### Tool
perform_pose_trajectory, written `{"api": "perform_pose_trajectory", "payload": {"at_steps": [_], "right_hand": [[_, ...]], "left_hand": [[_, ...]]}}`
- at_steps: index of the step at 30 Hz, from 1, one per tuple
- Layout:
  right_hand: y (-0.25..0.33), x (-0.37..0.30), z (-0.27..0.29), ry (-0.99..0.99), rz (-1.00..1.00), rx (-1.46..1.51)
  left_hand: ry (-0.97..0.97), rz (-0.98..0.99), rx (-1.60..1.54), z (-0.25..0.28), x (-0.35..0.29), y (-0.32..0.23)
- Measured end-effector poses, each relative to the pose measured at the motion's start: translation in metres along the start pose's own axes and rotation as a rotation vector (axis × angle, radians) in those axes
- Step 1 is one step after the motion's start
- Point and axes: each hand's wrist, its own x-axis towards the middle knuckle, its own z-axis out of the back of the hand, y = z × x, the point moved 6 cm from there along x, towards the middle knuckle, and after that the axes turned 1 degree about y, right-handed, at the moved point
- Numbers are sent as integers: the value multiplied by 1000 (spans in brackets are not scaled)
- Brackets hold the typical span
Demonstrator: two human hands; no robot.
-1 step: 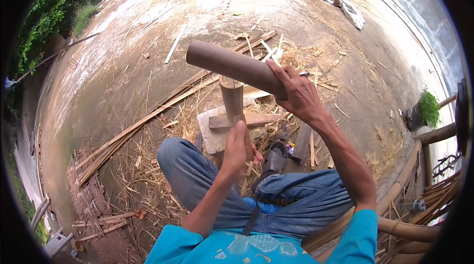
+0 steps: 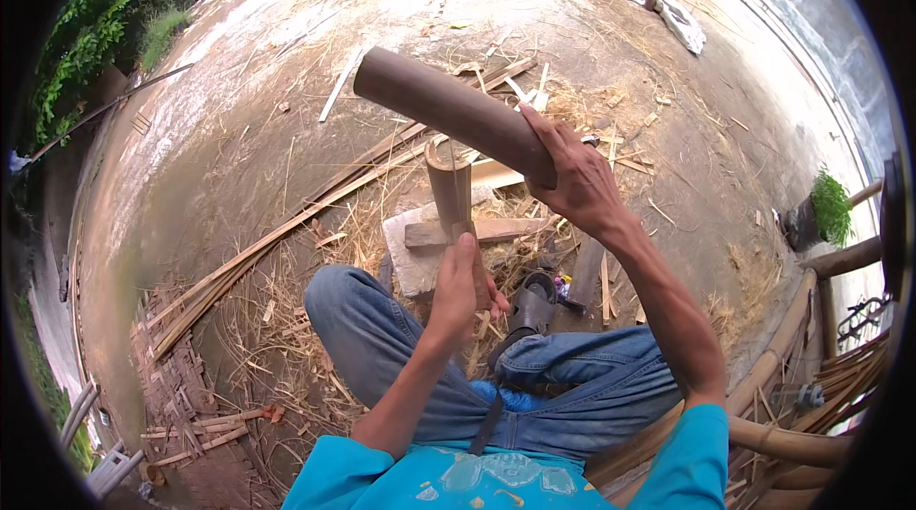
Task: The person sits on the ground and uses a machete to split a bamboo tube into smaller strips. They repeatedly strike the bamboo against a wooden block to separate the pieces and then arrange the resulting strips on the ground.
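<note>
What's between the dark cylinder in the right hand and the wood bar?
In the head view, the bamboo piece: its top end appears just under the dark cylinder, its body running down the picture to the wood bar. Contact can't be told.

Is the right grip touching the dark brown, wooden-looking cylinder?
Touching: the head view shows the right grip holding the cylinder by its right end, directly against its surface.

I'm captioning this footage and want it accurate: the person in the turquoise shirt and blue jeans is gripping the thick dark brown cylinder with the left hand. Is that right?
Not quite: the head view shows the thick dark brown cylinder gripped by the right hand, not the left. The turquoise shirt and blue jeans are correct.
</note>
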Motion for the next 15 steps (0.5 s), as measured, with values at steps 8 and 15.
{"api": "perform_pose_trajectory", "payload": {"at_steps": [8, 15], "right_hand": [[-30, -10, -27, 151, -46, -176], [-73, -60, -68, -68, -382, 96]], "left_hand": [[26, 19, -11, -1, 4, -5], [37, 85, -122, -4, 10, -12]]}}
